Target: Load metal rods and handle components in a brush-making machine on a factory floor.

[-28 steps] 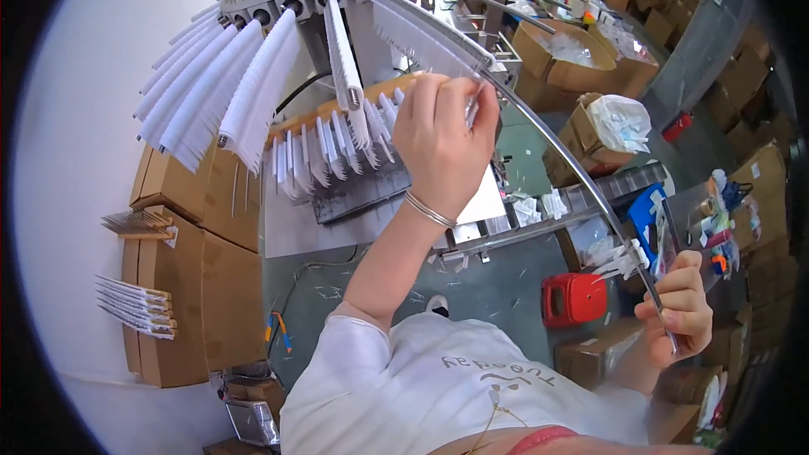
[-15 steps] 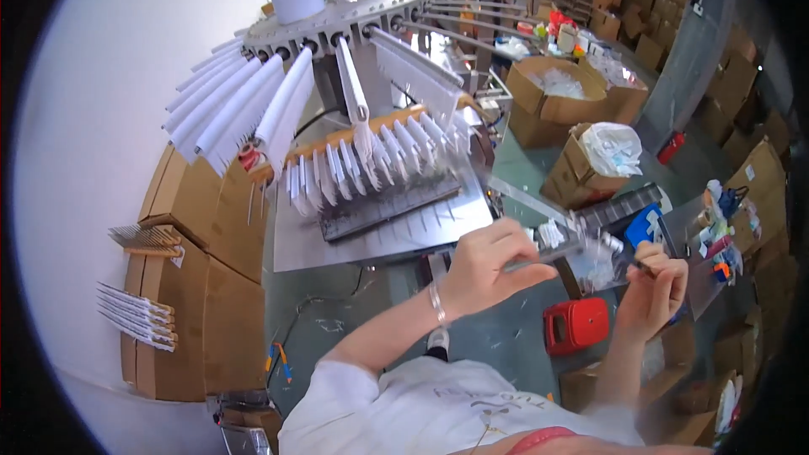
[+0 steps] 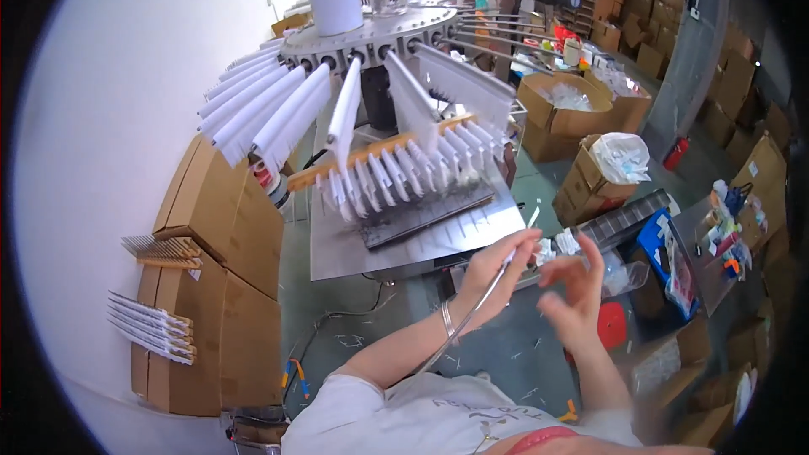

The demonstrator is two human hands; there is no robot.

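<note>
My left hand (image 3: 493,278) is closed around a thin metal rod (image 3: 439,355), which slants from near my chest up past my fingers to a pale tip. Just right of it is my right hand (image 3: 577,291), with fingers apart and slightly blurred; I see nothing in it. Beyond my hands, a wooden bar (image 3: 341,167) carries a row of white-covered sticks (image 3: 404,175) over a dark ridged block (image 3: 430,217) on a metal table (image 3: 337,253). Above stands a round metal hub (image 3: 375,29) with rods fanning outward, several draped in white sheets (image 3: 291,114).
Large cardboard boxes (image 3: 240,320) stand at left, with racks of white sticks (image 3: 152,329) fixed to them. At right are an open carton (image 3: 560,114), a box with a white bag (image 3: 590,185), a blue tray (image 3: 653,240) and a red stool (image 3: 613,324). A cable (image 3: 316,345) crosses the floor.
My right hand has moved left toward my left hand, and its pinched fingers have come apart. The rod now slants through my left hand. The whole view has shifted slightly.
</note>
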